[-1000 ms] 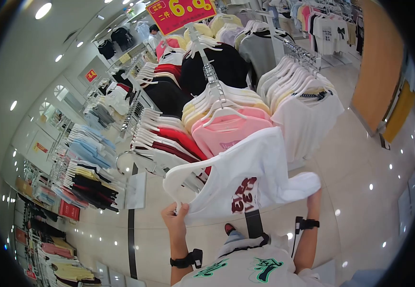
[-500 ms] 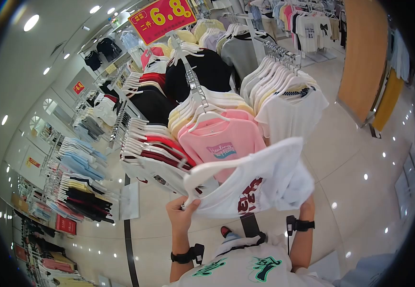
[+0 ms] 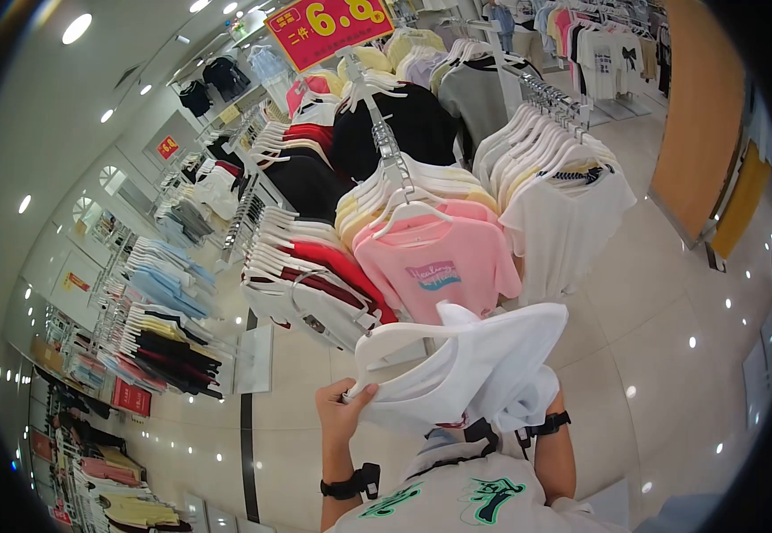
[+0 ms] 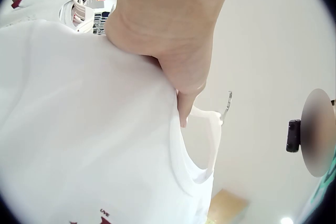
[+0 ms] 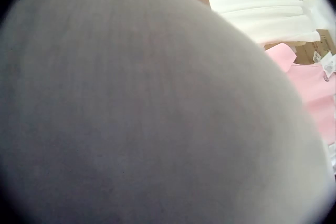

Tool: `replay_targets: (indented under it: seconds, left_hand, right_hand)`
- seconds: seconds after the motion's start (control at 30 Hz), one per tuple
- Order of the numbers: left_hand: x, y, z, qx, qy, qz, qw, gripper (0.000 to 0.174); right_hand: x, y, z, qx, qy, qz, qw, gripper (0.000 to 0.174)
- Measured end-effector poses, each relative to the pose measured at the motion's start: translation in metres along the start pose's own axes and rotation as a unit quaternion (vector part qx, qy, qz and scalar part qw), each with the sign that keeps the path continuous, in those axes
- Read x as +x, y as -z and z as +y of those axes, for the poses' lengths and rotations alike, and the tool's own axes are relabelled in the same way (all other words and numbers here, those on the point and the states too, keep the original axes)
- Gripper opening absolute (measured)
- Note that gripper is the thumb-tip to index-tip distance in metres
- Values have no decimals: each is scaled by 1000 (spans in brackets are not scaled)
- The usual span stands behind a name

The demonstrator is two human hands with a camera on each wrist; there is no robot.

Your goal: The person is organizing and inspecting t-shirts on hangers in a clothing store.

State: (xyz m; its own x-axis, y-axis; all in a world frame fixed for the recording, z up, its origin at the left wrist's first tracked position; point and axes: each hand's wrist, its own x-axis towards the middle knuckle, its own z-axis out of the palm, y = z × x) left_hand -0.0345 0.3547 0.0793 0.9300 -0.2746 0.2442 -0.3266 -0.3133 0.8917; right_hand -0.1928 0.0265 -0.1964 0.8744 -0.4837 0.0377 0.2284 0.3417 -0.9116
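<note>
A white T-shirt (image 3: 501, 355) with dark red print hangs on a white hanger (image 3: 395, 338) in front of the person. My left hand (image 3: 343, 410) pinches the shirt and hanger at one shoulder; in the left wrist view the hand (image 4: 168, 35) covers that shoulder, with the hanger's metal hook (image 4: 228, 106) beyond the fingers. The right forearm rises to the shirt's lower part, where folded cloth hides the right hand in the head view. White cloth (image 5: 157, 103) fills most of the right wrist view, with a strip of skin at its top.
Ahead stands a rack with a pink sweatshirt (image 3: 439, 258), red tops (image 3: 341, 266) and white tops (image 3: 568, 222) on hangers. A red price sign (image 3: 328, 31) is above it. More clothes racks line the left side; an orange panel (image 3: 697, 115) stands at the right.
The shirt has dropped lower and tilted, so its print is mostly folded out of sight. The right hand has moved down and inward behind the cloth; my left hand keeps its pinch.
</note>
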Motion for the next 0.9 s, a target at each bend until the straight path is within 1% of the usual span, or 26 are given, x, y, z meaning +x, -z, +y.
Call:
replay_targets:
  seconds: [0.03, 0.07, 0.1, 0.17, 0.23, 0.37, 0.4, 0.43, 0.47, 0.5, 0.53, 0.57, 0.6, 0.63, 0.67, 0.7, 0.73, 0.77, 0.8, 0.87, 0.9]
  left_hand:
    - [0, 0, 2, 2, 1, -3, 1000, 37]
    - [0, 0, 3, 3, 1, -8, 1000, 37]
    - [0, -1, 0, 2, 0, -11, 1000, 37]
    - [1, -1, -9, 0, -4, -45, 999, 36]
    - [5, -3, -7, 5, -7, -58, 998, 35]
    - [9, -10, 2, 14, -23, -67, 997, 32]
    - [10, -13, 5, 13, -23, -68, 997, 32]
    - [10, -16, 7, 11, -22, -69, 997, 32]
    - [11, -18, 8, 8, -20, -71, 997, 32]
    - [11, -20, 7, 7, -20, -74, 997, 32]
    - [12, -22, 5, 5, -24, -79, 997, 32]
    - [12, -24, 4, 3, -27, -83, 996, 32]
    - [12, -24, 4, 3, -27, -82, 996, 32]
    - [13, -22, 5, 15, -30, -85, 996, 32]
    - [14, -20, 5, 28, -32, -87, 995, 32]
    - [15, -18, 3, 28, -30, -80, 996, 32]
    - [17, -16, -1, 22, -31, -84, 996, 31]
    - [17, -16, -3, 12, -32, -83, 996, 31]
    - [17, -16, 1, 7, -27, -64, 998, 31]
    - [17, -11, 12, 3, -9, -60, 998, 26]
    - [17, -9, 0, -19, -12, -62, 998, 28]
  right_hand:
    - [7, 5, 6, -48, 30, -106, 993, 36]
    - [9, 11, 12, -96, 60, -209, 971, 37]
    - [7, 8, 6, -97, 59, -205, 972, 37]
    - [8, -17, -17, -71, 25, -156, 985, 38]
    - [20, -36, -46, -44, -7, -106, 993, 40]
    - [8, -45, -80, 11, -74, -15, 997, 43]
    - [6, -44, -94, 10, -74, -14, 997, 43]
    - [3, -44, -109, 135, -112, 67, 982, 40]
    - [1, -42, -115, 256, -147, 148, 944, 37]
    - [10, 1, -72, 239, -140, 161, 947, 39]
    - [13, 29, -61, 238, -138, 164, 947, 39]
    - [15, 49, -56, 34, -65, 190, 979, 38]
    - [17, 60, -54, -172, 10, 205, 963, 37]
    - [12, 63, -67, -172, 10, 202, 964, 37]
    - [4, 61, -98, -132, 37, 184, 973, 35]
    - [2, 60, -115, -91, 62, 163, 980, 32]
    - [1, 68, -113, -94, 61, 154, 982, 32]
    - [-5, 81, -109, -103, 62, 199, 973, 30]
    - [-8, 92, -106, -113, 66, 237, 963, 29]
    - [-10, 105, -90, -59, 71, 277, 956, 28]
    - [-9, 108, -86, -33, 47, 278, 959, 30]
